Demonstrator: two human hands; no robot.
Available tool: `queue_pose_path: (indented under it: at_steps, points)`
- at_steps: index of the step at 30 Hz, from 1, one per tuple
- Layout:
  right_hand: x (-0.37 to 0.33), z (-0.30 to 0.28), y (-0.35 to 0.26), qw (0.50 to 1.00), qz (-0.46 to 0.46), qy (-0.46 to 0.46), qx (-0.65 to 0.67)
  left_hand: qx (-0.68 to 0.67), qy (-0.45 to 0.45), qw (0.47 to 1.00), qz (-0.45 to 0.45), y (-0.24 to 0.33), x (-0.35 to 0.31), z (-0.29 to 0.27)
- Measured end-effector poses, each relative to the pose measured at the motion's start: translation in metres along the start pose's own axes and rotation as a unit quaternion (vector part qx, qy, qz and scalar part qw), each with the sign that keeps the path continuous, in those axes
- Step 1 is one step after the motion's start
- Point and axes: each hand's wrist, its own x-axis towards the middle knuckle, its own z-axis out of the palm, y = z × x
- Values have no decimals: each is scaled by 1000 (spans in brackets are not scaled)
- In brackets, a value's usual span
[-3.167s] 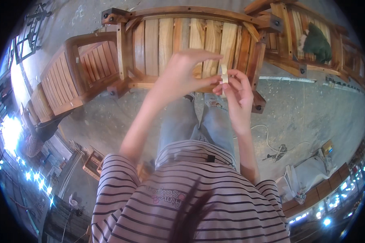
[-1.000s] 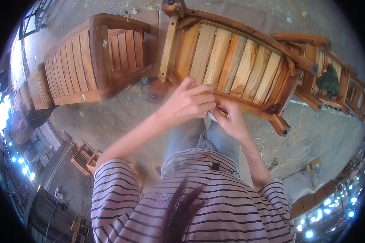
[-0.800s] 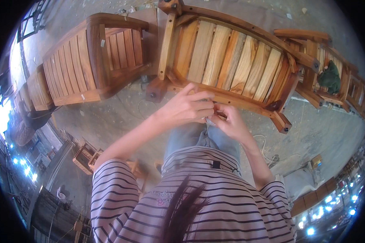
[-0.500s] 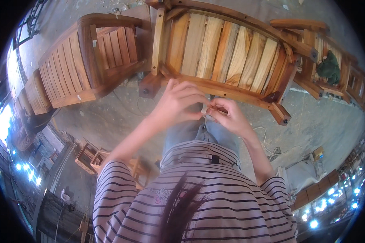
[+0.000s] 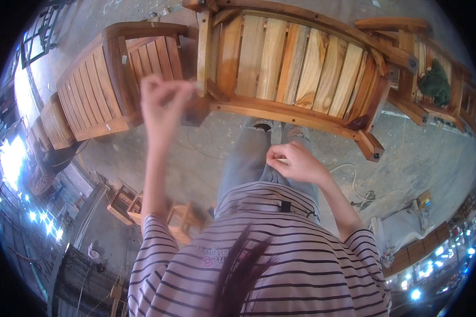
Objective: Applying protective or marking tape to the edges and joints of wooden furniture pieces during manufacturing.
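My left hand (image 5: pixel 163 100) is raised at the left, between a brown slatted wooden chair (image 5: pixel 90 87) and the near left leg of a larger wooden bench (image 5: pixel 280 63). Motion smears its fingers, which look bent inward; whether anything is between them I cannot make out. In front of my waist, above my jeans, my right hand (image 5: pixel 297 161) is closed in a pinch. What the pinch holds, if anything, is too small to name. The bench lies with its pale and orange slats facing up, framed by rails and stubby legs. Neither hand appears to grip it.
More wooden furniture (image 5: pixel 402 53) stands at the right, with a dark green cloth (image 5: pixel 435 84) on it. A pale hose or cable (image 5: pixel 349 171) curls on the concrete floor (image 5: pixel 407 158). Small wooden frames (image 5: pixel 124 203) stand behind me at the left.
My hands were close together before my waist. The left has swung up and to the left, away from the right. The right has dropped slightly and stays pinched.
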Motion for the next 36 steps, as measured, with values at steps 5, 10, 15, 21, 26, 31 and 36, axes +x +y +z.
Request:
queue_pose_path:
  at_steps: [5, 10, 15, 21, 26, 31, 36]
  points:
    - [-3, 4, 4, 999, 45, -20, 23, 87, -29, 996, -17, -47, 27, 8]
    - [-6, -2, 14, 999, 6, 34, 35, 37, -58, 995, -67, -71, 25, 28]
    - [-11, -6, 19, 999, 4, 42, 35, 185, -17, 983, -5, -73, 27, 31]
    - [-18, -11, 19, 998, 15, 42, 44, 303, -9, 953, -9, -37, 23, 37]
    - [-26, -18, 21, 998, 21, 46, 45, 208, -26, 976, -49, -59, 26, 31]
    - [-35, -23, 32, 997, 21, 52, 46, 113, -16, 991, -68, -70, 31, 35]
    - [-38, -27, 34, 998, 24, 45, 34, 183, -42, 980, -63, -71, 34, 33]
